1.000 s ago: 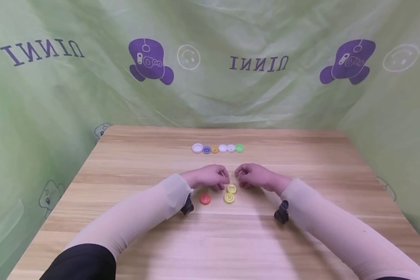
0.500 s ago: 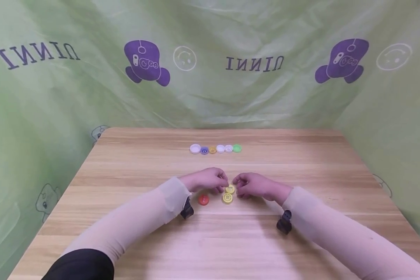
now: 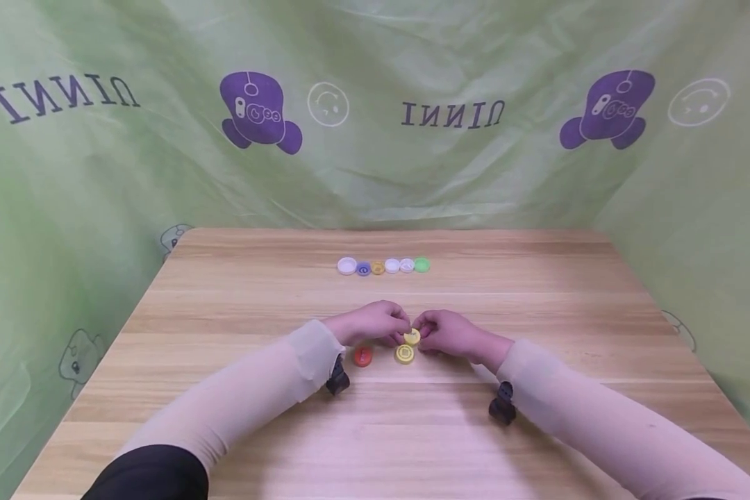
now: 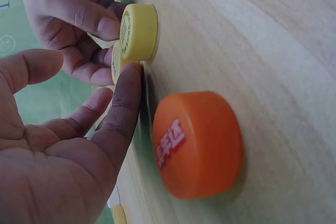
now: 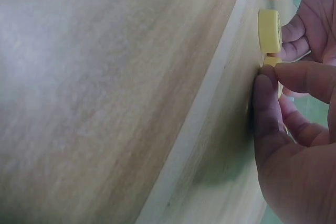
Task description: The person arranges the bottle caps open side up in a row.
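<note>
Two yellow bottle caps sit close together at mid-table in the head view, the farther yellow bottle cap between the hands and the nearer yellow bottle cap just in front. The right hand pinches the farther cap's edge with thumb and finger. From the other side the left hand reaches in, a straight finger touching or almost touching that cap; its other fingers are spread apart. An orange-red bottle cap with printed lettering lies beside the left hand. Fingers partly cover the farther cap.
Along the far part of the wooden table runs a row of caps: a white cap, a blue cap, an amber cap, two more whitish ones and a green cap. A green printed curtain surrounds the table.
Both hands have come nearer each other and closed in on the farther yellow cap; the right hand has moved toward it and now grips its edge. The other caps stay put.
</note>
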